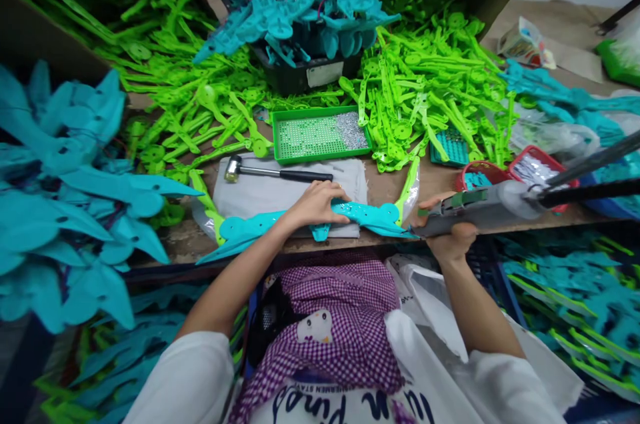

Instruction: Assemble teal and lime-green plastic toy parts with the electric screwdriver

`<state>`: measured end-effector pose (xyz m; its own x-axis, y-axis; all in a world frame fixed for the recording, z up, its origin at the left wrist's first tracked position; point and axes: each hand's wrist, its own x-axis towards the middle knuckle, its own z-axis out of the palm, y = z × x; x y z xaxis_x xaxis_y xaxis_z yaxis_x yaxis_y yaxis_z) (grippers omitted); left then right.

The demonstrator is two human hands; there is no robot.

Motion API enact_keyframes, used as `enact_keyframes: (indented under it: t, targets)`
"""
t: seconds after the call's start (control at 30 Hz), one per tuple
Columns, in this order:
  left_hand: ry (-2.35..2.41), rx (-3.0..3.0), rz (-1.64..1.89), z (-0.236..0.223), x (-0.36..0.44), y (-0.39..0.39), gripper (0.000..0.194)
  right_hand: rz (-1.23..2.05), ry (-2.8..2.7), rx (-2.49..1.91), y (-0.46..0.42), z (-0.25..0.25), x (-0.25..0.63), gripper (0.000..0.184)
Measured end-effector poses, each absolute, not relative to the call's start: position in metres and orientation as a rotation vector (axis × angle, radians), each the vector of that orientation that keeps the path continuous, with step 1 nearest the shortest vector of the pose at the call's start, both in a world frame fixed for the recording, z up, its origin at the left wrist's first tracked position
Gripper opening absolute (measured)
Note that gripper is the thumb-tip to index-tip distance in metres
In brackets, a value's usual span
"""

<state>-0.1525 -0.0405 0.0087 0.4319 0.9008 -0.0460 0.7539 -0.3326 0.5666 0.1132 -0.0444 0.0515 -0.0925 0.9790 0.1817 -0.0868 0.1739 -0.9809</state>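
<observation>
Holding the turquoise plastic shell (367, 213) by its middle, our left hand (319, 203) is curled over it from above, thumb on the near side. We have the shell directly under that palm, along the front edge of the worktable (179, 246), with its long axis running crosswise to our body: one end lies to the left, past the wrist and forearm, the other to the right. Our right hand (445, 249) is closed round a grey handheld power tool (493, 205), whose narrow front points left at the shell's right end, so the right hand is the nearer one there, while the left is nearer the middle. We cannot tell whether the tip touches the plastic. Between our two hands, a lime-green strip (411, 184) slants away from the shell's right end; a second lime-green strip (207, 204) stands at its other end, well left of the left hand. Just beyond the left hand's fingers, a mallet (270, 173) lies on a grey cloth (240, 194); farther beyond, a green tray (323, 158) holds small metal pieces (353, 131).
</observation>
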Motion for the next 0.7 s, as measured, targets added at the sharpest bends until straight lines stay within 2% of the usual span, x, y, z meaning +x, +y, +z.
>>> enact_keyframes:
  t: [0.1, 0.27, 0.6, 0.7]
  targets:
    - [1.383, 2.192, 0.376, 0.011, -0.155, -0.041, 0.043, 1.13, -1.256, -0.892, -0.041, 0.057, 0.114, 0.068]
    - [1.424, 2.299, 0.565, 0.021, -0.14, -0.056, 0.056, 1.132, -1.283, -0.884, -0.038, 0.07, 0.105, 0.068]
    - [1.353, 2.238, 0.751, 0.008, -0.048, -0.083, 0.02, 1.13, -1.267, -0.895, -0.041, 0.085, 0.101, 0.066]
    - [1.369, 2.216, 0.767, 0.004, -0.045, -0.082, 0.021, 1.085, -1.269, -0.861, -0.041, 0.084, 0.105, 0.064]
